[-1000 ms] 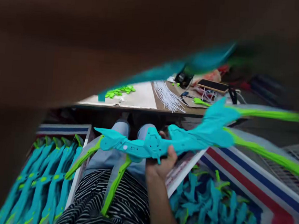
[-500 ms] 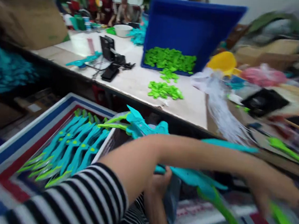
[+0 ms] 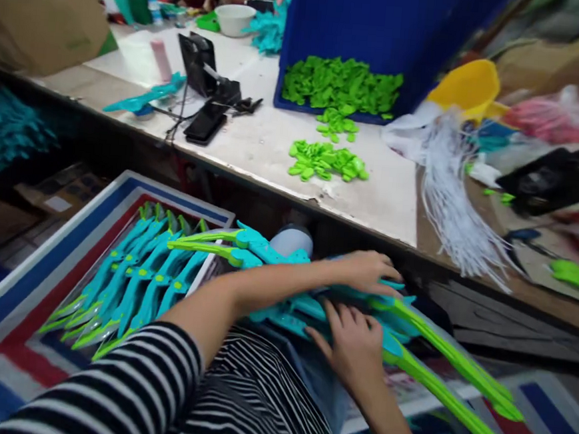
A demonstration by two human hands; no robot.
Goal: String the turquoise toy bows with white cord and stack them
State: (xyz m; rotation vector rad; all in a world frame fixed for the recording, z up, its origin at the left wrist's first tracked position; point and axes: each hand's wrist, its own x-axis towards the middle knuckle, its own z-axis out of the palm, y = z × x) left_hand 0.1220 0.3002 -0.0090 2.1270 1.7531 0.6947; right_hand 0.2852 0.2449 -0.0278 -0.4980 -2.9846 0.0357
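Across my lap lies a bundle of long turquoise plastic pieces [image 3: 275, 309] with slim lime-green ends pointing left and right. My left hand [image 3: 368, 271] reaches over from the left, its fingers curled down over the bundle's far right side. Below it, my right hand [image 3: 354, 346] grips the near side, thumb apart from the fingers. Parts of the fingertips are hidden among the pieces. To the left, a row of similar turquoise and green pieces [image 3: 147, 273] lies in a striped box [image 3: 23, 353].
On the table [image 3: 274, 155] ahead are small green parts [image 3: 326, 163], a blue bin [image 3: 343, 41], a black phone [image 3: 205, 122] and white strings [image 3: 451, 196]. A yellow scoop [image 3: 467, 87] lies at the right. Another striped box [image 3: 535, 410] stands at my lower right.
My left hand has come back from the far right onto the bundle. More green-ended pieces now lie across its right side. My right hand has shifted right, and the view has tilted down.
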